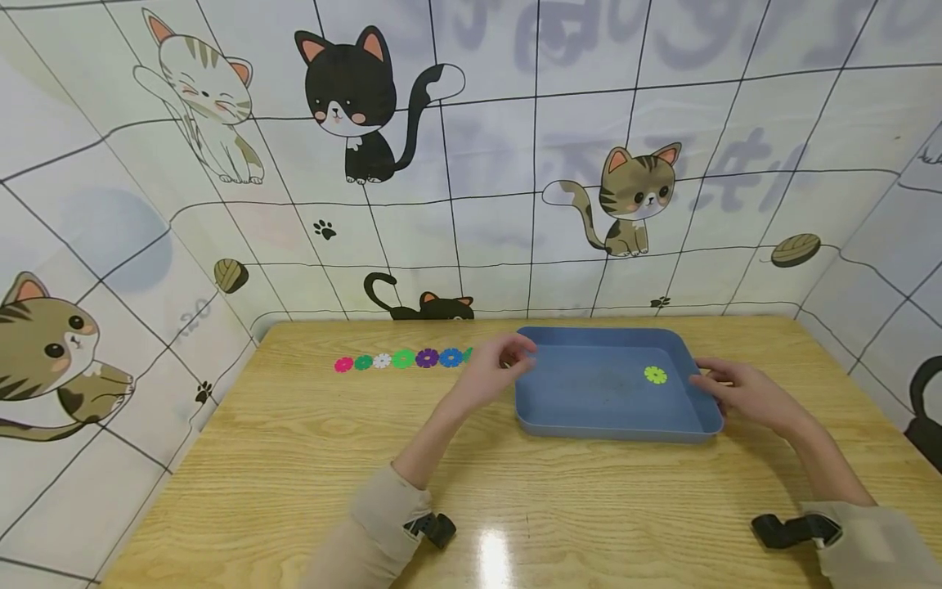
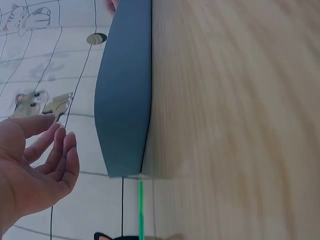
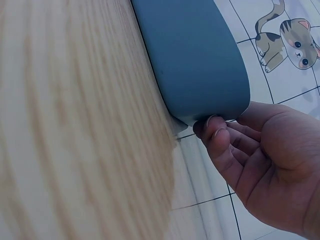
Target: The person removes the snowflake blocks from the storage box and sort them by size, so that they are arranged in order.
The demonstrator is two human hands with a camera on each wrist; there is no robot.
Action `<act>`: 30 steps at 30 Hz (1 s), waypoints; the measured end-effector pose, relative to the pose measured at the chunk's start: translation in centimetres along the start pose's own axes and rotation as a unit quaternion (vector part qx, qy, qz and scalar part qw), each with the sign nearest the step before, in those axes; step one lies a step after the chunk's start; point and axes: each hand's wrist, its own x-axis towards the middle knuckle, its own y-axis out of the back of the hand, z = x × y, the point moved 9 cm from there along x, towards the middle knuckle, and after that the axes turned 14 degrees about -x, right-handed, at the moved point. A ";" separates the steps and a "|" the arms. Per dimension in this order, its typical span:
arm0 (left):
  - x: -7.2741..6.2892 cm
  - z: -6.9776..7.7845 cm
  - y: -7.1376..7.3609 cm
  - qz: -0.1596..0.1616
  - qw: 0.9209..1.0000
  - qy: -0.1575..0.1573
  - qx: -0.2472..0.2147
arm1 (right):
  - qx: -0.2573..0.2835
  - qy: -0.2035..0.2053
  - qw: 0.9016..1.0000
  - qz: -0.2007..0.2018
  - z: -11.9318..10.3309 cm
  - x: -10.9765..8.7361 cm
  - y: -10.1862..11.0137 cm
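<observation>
A shallow blue tray [image 1: 589, 432] lies on the wooden table, with one yellow-green snowflake disc [image 1: 656, 375] inside. My right hand [image 1: 751, 394] grips the tray's right wall; its thumb is at the rim and its fingers [image 3: 220, 142] are against the outer side. Over the tray's left edge hovers my left hand [image 1: 495, 370]. Its fingers are loosely bent, and nothing shows between them in the left wrist view [image 2: 42, 165]. Left of the tray runs a row of snowflake discs [image 1: 404, 359] in pink, green, white, purple and blue; my left hand partly hides its right end.
The wooden table [image 1: 294, 458] reaches back to a cloth wall [image 1: 500, 229] printed with cats and grid lines. Similar cloth stands at both sides. A black strap device [image 1: 440, 530] sits on my left wrist, another [image 1: 780, 532] on my right.
</observation>
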 end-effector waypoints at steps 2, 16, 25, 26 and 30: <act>0.3 0.1 -1.0 -0.010 1.000 0.001 -0.003 | 0.000 -0.002 1.000 0.001 0.0 0.0 0.0; 2.1 -0.8 -6.3 -0.050 0.999 0.016 -0.001 | 0.007 -0.004 1.000 -0.001 0.0 -0.1 0.0; 3.6 -1.7 -9.0 -0.053 0.998 0.037 0.014 | 0.006 -0.003 1.000 -0.001 0.0 -0.1 0.0; 3.8 -1.8 -9.3 -0.054 0.998 0.041 0.017 | 0.008 -0.004 1.000 -0.001 0.1 -0.1 0.0; 4.5 -2.5 -10.6 -0.061 0.996 0.062 0.024 | 0.005 0.001 1.000 0.000 0.1 -0.1 0.0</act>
